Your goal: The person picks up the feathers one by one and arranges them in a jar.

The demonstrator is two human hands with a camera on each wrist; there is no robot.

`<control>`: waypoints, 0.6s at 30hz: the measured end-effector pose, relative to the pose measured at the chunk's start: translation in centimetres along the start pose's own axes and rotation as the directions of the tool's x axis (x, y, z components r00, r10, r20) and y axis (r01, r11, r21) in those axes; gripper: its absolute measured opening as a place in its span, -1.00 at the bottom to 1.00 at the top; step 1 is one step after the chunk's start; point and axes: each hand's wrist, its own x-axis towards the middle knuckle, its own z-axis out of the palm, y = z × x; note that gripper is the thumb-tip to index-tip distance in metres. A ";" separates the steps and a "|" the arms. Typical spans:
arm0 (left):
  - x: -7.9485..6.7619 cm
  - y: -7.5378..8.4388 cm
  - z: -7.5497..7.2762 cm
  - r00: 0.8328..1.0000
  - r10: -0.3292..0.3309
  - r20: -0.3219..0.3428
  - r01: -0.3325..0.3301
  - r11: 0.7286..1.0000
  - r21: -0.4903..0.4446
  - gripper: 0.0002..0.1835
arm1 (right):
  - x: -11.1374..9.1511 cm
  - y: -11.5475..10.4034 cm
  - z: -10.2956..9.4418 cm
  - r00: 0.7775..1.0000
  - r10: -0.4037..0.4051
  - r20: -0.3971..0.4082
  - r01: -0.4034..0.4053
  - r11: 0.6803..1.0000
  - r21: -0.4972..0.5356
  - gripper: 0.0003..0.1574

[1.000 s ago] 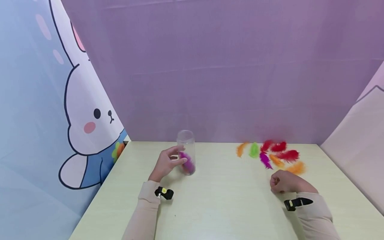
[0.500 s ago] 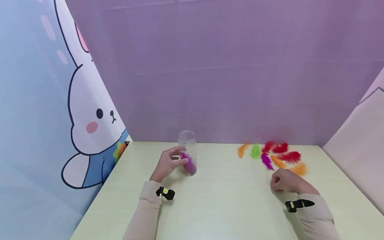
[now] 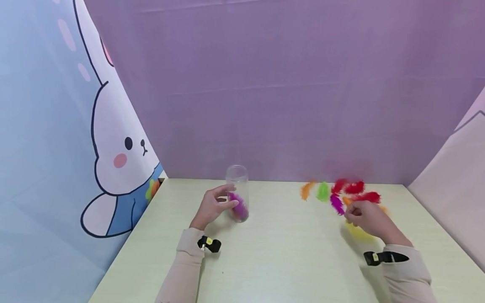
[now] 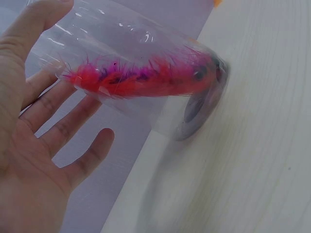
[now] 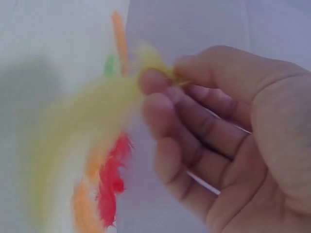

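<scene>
A clear cylindrical jar [image 3: 238, 181] stands upright on the table at centre left. My left hand [image 3: 212, 206] holds its side, thumb in front and fingers spread around the far side. Inside the jar lie purple-pink and red feathers [image 4: 141, 80], seen closely in the left wrist view. My right hand [image 3: 369, 218] pinches a yellow feather [image 5: 80, 111] by its end between thumb and index finger; the feather [image 3: 360, 233] hangs blurred below the hand, over the table. Just beyond this hand, a purple feather [image 3: 337, 204] and red feathers [image 3: 354, 187] lie on the tabletop.
A green feather [image 3: 323, 192] and an orange feather [image 3: 307, 189] lie left of the red ones. More orange feathers are partly covered by my right hand. A purple cloth [image 3: 284, 105] hangs along the back edge of the pale table [image 3: 280, 256].
My right hand has lifted from the tabletop and a little forward, bringing the yellow feather into sight. The left hand stays on the jar. The head view has shifted slightly.
</scene>
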 end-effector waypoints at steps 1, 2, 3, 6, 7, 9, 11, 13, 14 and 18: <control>0.0 0.0 0.0 1.000 0.001 0.000 -0.001 1.000 0.000 -0.38 | 0.0 -0.1 -0.1 1.000 0.002 -0.017 -0.002 1.000 0.001 -0.93; 0.0 0.0 -0.1 1.000 0.001 0.000 -0.001 1.000 -0.002 -0.39 | 0.0 -0.1 -0.1 0.999 0.005 -0.035 -0.005 1.000 0.003 -0.93; 0.0 0.0 -0.1 1.000 0.000 -0.001 0.000 1.000 -0.003 -0.39 | 0.0 -0.2 -0.2 0.999 0.001 -0.053 -0.001 1.000 0.005 -0.93; 0.0 0.1 -0.3 1.000 -0.002 -0.008 0.002 1.000 -0.008 -0.43 | 0.1 -0.7 -0.4 0.994 -0.025 -0.108 0.027 0.999 0.017 -0.92; -0.1 0.1 -0.3 1.000 -0.005 -0.009 0.005 1.000 -0.009 -0.43 | 0.0 -0.8 -0.4 0.991 -0.034 -0.128 0.038 0.999 0.022 -0.92; -0.2 0.3 -0.4 1.000 -0.012 -0.010 0.012 1.000 -0.009 -0.43 | 0.0 -1.1 -0.5 0.985 -0.052 -0.165 0.058 0.998 0.032 -0.92; -0.3 0.3 -0.4 1.000 -0.018 -0.006 0.018 1.000 -0.005 -0.40 | -0.1 -1.4 -0.6 0.979 -0.054 -0.197 0.063 0.997 0.040 -0.91; -0.4 0.4 -0.4 1.000 -0.022 -0.003 0.022 1.000 -0.006 -0.37 | -0.2 -1.6 -0.6 0.972 -0.053 -0.228 0.068 0.996 0.056 -0.89; -0.4 0.5 -0.5 1.000 -0.022 -0.002 0.022 1.000 -0.004 -0.36 | -0.2 -1.7 -0.6 0.970 -0.052 -0.239 0.069 0.996 0.063 -0.87; -0.4 0.4 -0.5 1.000 -0.020 -0.004 0.020 1.000 -0.011 -0.40 | -0.1 -2.1 -0.4 0.964 -0.031 -0.265 0.056 0.995 0.087 -0.79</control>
